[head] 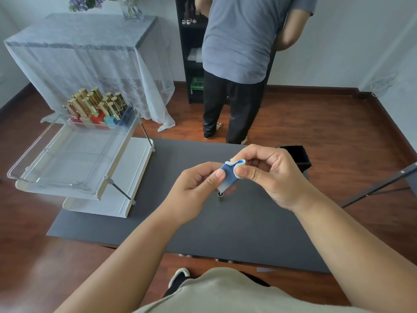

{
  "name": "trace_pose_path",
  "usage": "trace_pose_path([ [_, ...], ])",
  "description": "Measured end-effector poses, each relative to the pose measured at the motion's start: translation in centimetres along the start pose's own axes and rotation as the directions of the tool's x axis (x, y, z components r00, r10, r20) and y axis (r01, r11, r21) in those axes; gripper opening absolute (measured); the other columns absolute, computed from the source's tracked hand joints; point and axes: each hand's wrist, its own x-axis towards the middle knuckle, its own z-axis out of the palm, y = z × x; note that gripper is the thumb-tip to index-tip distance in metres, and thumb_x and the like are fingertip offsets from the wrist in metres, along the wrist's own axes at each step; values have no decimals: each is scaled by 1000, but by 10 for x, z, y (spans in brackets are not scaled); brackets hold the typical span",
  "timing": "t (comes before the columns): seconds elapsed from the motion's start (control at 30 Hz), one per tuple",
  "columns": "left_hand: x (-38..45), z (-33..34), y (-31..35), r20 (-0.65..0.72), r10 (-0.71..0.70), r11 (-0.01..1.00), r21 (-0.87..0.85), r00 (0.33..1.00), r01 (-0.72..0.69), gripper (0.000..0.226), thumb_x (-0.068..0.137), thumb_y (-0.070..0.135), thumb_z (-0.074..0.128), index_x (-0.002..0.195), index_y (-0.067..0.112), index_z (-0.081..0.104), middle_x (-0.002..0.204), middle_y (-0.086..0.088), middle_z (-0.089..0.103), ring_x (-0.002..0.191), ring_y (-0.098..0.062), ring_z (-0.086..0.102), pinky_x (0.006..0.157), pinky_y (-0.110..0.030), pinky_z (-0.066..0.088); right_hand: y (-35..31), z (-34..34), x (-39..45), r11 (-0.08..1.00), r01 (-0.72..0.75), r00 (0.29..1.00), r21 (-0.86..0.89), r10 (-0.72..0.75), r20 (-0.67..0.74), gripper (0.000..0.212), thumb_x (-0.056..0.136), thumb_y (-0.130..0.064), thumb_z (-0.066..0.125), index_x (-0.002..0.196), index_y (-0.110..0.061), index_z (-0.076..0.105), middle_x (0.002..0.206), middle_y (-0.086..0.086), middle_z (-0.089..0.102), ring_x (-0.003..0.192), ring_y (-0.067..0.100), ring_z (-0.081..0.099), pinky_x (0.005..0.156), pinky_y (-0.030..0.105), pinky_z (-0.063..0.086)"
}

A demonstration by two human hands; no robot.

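Observation:
A small blue bottle (228, 177) with a white lower part is held above the dark grey table mat (180, 222), tilted, its dark neck (220, 194) pointing down toward me. My left hand (198, 188) pinches its blue side between thumb and fingers. My right hand (268, 175) pinches the white upper end (237, 163) of the bottle with thumb and forefinger. A red-labelled part shows just below the bottle, partly hidden.
A clear two-tier acrylic rack (74, 159) stands on the mat's left, with several gold-capped bottles (97, 105) at its back. A black box (295, 157) sits at the mat's far right. A person (237, 64) stands beyond the table before a black shelf (191, 53).

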Motion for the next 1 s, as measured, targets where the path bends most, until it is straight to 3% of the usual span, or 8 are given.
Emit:
trace_pose_path([
  [0.17, -2, -4, 1, 173, -154, 907, -366, 973, 208, 34, 100, 28, 46, 106, 3, 68, 86, -1, 72, 80, -14, 69, 78, -28, 55, -7, 0, 1, 999, -13, 995, -33, 17, 99, 16, 84, -10, 68, 97, 0, 69, 88, -3, 71, 83, 12, 66, 75, 20, 51],
  [0.27, -4, -2, 1, 203, -116, 880, -434, 972, 195, 32, 95, 38, 59, 104, 9, 71, 86, -2, 71, 81, -16, 68, 79, -29, 54, -13, -2, 1, 998, -15, 990, -66, 24, 139, 14, 85, -12, 69, 98, -5, 70, 90, -3, 72, 84, 12, 67, 75, 20, 51],
  [0.37, -5, 4, -1, 11, -21, 985, -169, 1000, 22, 30, 94, 34, 59, 107, 9, 70, 88, -5, 73, 83, -22, 67, 81, -36, 52, -13, -3, 1, 997, -24, 995, -78, 31, 91, 17, 84, -10, 69, 98, -2, 70, 91, -1, 73, 86, 15, 69, 77, 22, 52],
  [0.43, -6, 7, 0, -119, 57, 998, 25, 991, -55, 25, 92, 32, 64, 107, 13, 71, 88, -1, 75, 79, -15, 68, 74, -27, 53, -11, -2, 0, 996, -31, 999, -79, 34, 37, 17, 83, -9, 70, 97, -1, 70, 90, -1, 74, 84, 15, 69, 77, 22, 52],
  [0.5, -7, 12, 2, -216, 152, 969, 225, 965, -102, 19, 90, 30, 70, 105, 18, 71, 83, 10, 73, 69, -4, 65, 65, -17, 50, -10, -1, -1, 995, -31, 1000, -97, 31, -4, 16, 82, -9, 70, 97, -2, 71, 88, -3, 74, 82, 12, 69, 76, 20, 51],
  [0.63, -8, 21, 3, -334, 326, 871, 469, 884, -145, 24, 85, 25, 75, 106, 15, 72, 91, 9, 75, 78, -11, 70, 69, -27, 59, -6, 7, -2, 994, -26, 994, -104, 15, -108, 14, 83, -6, 70, 97, -1, 71, 83, -4, 74, 77, 6, 68, 73, 15, 51],
  [0.8, -5, 17, -7, -294, 579, 670, 703, 760, -238, 25, 79, 12, 83, 101, 2, 75, 96, -3, 77, 80, -19, 73, 63, -35, 59, 2, 23, -3, 994, -110, 956, 9, 108, -272, 11, 85, -2, 70, 95, -5, 73, 81, -5, 76, 73, 3, 68, 70, 15, 52],
  [1.0, 0, 6, -19, -122, 720, 399, 878, 684, -263, 20, 77, 7, 81, 94, -2, 77, 96, -13, 77, 79, -30, 75, 64, -38, 60, 6, 38, 1, 961, -248, 861, 120, 276, -428, 8, 84, -7, 73, 84, -14, 76, 72, -3, 74, 59, -1, 61, 58, 12, 50],
])
